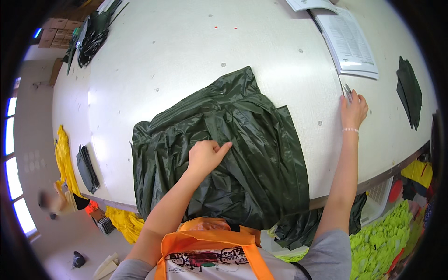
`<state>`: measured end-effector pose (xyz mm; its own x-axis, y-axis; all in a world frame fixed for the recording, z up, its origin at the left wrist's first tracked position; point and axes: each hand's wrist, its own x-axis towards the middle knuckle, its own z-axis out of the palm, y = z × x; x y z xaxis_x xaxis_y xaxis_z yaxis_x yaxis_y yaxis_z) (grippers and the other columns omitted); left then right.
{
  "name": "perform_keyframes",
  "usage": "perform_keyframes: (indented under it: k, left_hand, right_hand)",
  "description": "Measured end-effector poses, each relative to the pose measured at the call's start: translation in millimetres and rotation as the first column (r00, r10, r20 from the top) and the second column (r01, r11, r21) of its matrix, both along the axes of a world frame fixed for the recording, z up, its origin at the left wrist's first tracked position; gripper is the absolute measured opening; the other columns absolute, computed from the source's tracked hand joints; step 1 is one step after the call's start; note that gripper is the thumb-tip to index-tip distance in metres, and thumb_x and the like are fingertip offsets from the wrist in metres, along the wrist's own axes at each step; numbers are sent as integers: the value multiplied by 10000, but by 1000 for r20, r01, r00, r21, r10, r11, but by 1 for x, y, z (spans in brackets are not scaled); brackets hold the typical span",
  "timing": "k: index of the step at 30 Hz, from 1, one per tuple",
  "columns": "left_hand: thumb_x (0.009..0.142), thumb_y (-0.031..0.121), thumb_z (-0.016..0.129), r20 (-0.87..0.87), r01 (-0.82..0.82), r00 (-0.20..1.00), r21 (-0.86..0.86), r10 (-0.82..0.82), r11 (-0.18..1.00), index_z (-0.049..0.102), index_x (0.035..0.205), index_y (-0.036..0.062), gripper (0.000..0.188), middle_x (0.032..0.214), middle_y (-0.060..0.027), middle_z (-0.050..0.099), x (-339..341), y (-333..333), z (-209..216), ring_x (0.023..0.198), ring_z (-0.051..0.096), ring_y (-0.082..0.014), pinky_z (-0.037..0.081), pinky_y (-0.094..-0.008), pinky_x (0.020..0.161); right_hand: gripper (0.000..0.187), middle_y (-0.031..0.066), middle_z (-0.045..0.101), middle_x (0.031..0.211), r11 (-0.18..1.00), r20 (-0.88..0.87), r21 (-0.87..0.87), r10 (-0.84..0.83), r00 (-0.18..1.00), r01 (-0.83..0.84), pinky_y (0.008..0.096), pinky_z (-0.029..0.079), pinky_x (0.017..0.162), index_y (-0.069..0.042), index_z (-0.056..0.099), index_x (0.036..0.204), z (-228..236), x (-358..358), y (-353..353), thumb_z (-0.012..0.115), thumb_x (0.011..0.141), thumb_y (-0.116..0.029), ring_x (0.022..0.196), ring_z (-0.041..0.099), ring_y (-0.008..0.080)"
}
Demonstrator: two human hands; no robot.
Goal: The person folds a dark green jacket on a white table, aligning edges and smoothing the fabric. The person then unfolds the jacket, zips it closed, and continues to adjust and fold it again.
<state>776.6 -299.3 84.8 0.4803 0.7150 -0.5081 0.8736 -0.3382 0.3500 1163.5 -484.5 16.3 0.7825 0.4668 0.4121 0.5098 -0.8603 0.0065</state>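
One large white table (186, 51) carries everything. A dark green garment (233, 144), crumpled shiny fabric, is spread across its middle and draped over the near edge, long axis running roughly from near edge toward far edge. The left hand (205, 156) is pressed on the garment's middle, fingers curled into a loose fist, thumb out, apparently bunching the fabric. The right hand (353, 109) is well apart toward the table's right edge, fingers spread flat beside a small metal tool (347, 89), touching or nearly so; a pinch cannot be told. The garment lies directly under the left hand, left of the right. Printed papers (347, 39) lie at the far right corner.
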Motion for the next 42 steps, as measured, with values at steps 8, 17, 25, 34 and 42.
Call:
perform_keyframes:
  k: [8,17,25,34,42]
  left_hand:
    - [728,563,724,211,-393,808,-503,551,770,558,997,-124,756,698,-124,637,-18,-25,-24,681,638,-187,499,-313,628]
    - [976,193,464,550,-274,128,-780,825,563,547,1160,19,266,1033,-35,617,-37,-87,3,928,543,-114,418,-260,850]
    - [974,161,430,848,563,476,-496,232,661,480,1145,-73,294,927,-93,621,-127,-173,177,844,517,-91,441,-260,767]
    - [847,180,554,886,985,34,-108,462,135,430,1214,-80,467,1100,-141,578,-258,-234,241,1017,546,-201,408,-294,892]
    - [658,132,756,986,806,-155,91,61,585,477,1052,-25,508,970,-205,596,-293,-268,250,939,594,-306,468,-372,802]
  right_hand:
    - [533,239,575,1054,834,-761,346,517,392,-430,428,477,799,31,446,1300,36,-235,7,591,878,-260,964,570,407]
    - [368,80,673,969,712,-546,635,688,-478,300,265,481,782,33,627,1118,44,-276,-9,451,987,-262,849,615,140]
    - [284,175,382,1416,160,-168,986,920,-355,-54,327,376,1017,-8,591,1149,33,-314,36,593,869,-57,1237,454,232]
    - [192,204,646,929,345,-346,938,914,-211,-42,465,392,1026,-45,448,890,141,-430,-102,592,802,47,1073,576,281]
    - [237,193,601,967,955,-552,234,283,784,-180,438,460,933,-8,467,1021,402,-412,-339,592,822,25,948,591,265]
